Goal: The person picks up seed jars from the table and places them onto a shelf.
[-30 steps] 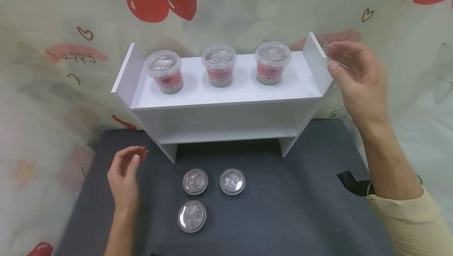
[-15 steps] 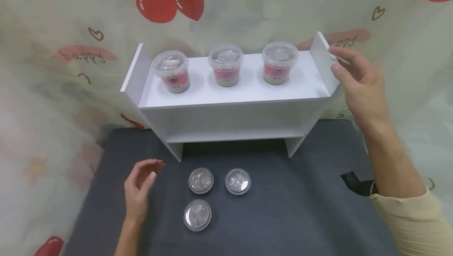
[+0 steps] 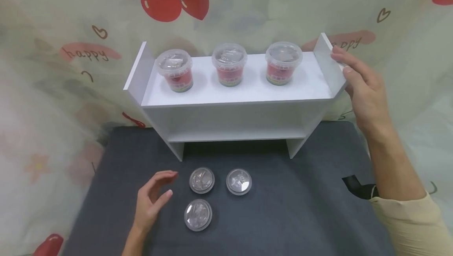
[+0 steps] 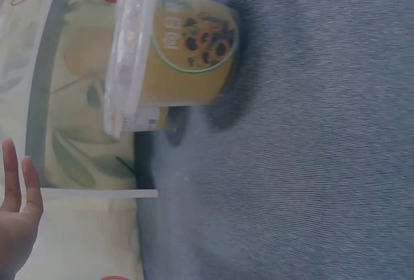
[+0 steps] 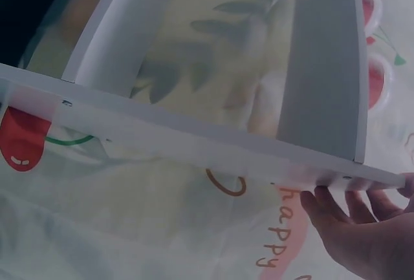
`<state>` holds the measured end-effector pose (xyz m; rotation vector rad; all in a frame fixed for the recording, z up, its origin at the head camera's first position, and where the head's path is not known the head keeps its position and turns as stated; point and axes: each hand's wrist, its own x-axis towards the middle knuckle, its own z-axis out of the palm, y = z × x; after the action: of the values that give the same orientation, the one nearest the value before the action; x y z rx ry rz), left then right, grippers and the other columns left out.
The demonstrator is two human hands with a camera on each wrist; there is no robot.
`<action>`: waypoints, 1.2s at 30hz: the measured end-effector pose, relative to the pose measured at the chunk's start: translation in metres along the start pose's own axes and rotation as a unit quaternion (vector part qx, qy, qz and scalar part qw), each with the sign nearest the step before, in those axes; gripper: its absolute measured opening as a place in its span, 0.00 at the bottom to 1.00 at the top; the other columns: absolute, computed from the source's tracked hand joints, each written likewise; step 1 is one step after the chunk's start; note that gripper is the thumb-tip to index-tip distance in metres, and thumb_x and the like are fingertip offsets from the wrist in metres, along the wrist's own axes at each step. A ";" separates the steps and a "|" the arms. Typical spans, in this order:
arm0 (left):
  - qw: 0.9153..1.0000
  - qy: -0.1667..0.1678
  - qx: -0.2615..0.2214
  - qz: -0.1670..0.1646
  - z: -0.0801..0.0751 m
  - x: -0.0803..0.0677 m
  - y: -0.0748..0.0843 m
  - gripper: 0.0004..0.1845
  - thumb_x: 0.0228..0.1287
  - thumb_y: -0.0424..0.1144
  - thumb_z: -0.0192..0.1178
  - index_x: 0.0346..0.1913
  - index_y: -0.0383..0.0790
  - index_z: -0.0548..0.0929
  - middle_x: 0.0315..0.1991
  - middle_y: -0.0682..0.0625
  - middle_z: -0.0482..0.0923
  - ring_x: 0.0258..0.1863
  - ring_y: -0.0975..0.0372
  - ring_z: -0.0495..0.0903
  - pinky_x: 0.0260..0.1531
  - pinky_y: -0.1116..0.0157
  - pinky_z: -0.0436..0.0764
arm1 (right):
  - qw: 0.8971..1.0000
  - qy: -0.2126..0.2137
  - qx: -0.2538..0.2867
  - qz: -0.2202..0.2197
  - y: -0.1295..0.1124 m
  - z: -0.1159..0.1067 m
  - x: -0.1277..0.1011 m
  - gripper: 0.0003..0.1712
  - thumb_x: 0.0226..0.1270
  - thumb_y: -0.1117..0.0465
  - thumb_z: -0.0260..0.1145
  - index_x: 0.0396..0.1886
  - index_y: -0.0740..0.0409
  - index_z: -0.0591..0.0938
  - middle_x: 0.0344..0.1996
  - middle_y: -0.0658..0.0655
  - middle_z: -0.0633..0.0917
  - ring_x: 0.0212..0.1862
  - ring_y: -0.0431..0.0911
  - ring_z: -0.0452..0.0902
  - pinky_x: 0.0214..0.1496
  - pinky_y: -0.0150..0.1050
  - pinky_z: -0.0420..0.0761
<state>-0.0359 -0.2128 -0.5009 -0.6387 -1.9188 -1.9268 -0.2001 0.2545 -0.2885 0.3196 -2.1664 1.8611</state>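
A white two-tier shelf (image 3: 240, 91) stands at the back of a dark grey mat (image 3: 301, 216). Three lidded clear cups (image 3: 229, 64) with red contents line its top board. Three more lidded cups, seen from above, stand on the mat: two side by side (image 3: 201, 180) (image 3: 239, 181) and one in front (image 3: 198, 214). My left hand (image 3: 166, 185) hovers just left of them, fingers loosely curved, holding nothing. My right hand (image 3: 341, 61) lies with straight fingers against the shelf's right side panel. In the right wrist view its fingertips (image 5: 352, 205) touch the panel edge (image 5: 194, 144). The left wrist view shows a yellow-labelled cup (image 4: 174, 53).
A cloth printed with cherries (image 3: 173, 2) and the word "happy" hangs behind and around the mat. A black strap (image 3: 357, 187) lies on the mat's right side under my right forearm. The shelf's lower tier (image 3: 233, 134) holds nothing.
My left hand has moved right and nearer across the mat, up to the three cups. My right hand has closed in and laid its fingers on the shelf's right panel.
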 end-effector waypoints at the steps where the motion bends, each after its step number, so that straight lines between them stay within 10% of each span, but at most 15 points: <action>1: 1.000 -0.004 0.004 -0.003 0.000 -0.002 -0.001 0.23 0.51 0.10 0.54 0.54 0.15 0.73 0.52 0.26 0.76 0.56 0.52 0.79 0.58 0.63 0.75 | 1.000 0.000 0.016 0.000 0.001 0.000 0.000 0.22 0.78 0.61 0.48 0.65 0.55 0.79 0.71 0.50 0.70 0.75 0.46 0.56 0.76 0.51 0.49; 21: 0.993 -0.074 0.033 -0.086 0.011 -0.034 -0.013 0.30 0.49 0.11 0.63 0.59 0.22 0.74 0.54 0.26 0.75 0.59 0.53 0.78 0.61 0.65 0.72 | 0.981 -0.053 0.187 0.009 0.016 0.006 0.001 0.22 0.77 0.60 0.48 0.67 0.56 0.73 0.72 0.58 0.60 0.66 0.55 0.58 0.60 0.45 0.66; 36: 0.988 -0.101 0.058 -0.099 0.017 -0.061 -0.034 0.31 0.48 0.19 0.71 0.60 0.26 0.76 0.56 0.30 0.76 0.59 0.55 0.77 0.58 0.63 0.76 | 0.982 -0.033 0.186 0.008 0.019 0.009 0.001 0.22 0.74 0.56 0.51 0.65 0.55 0.75 0.70 0.58 0.62 0.65 0.55 0.59 0.60 0.51 0.62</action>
<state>-0.0020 -0.1995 -0.5628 -0.6537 -2.2791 -1.9100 -0.2076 0.2487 -0.3069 0.4434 -1.8510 2.2923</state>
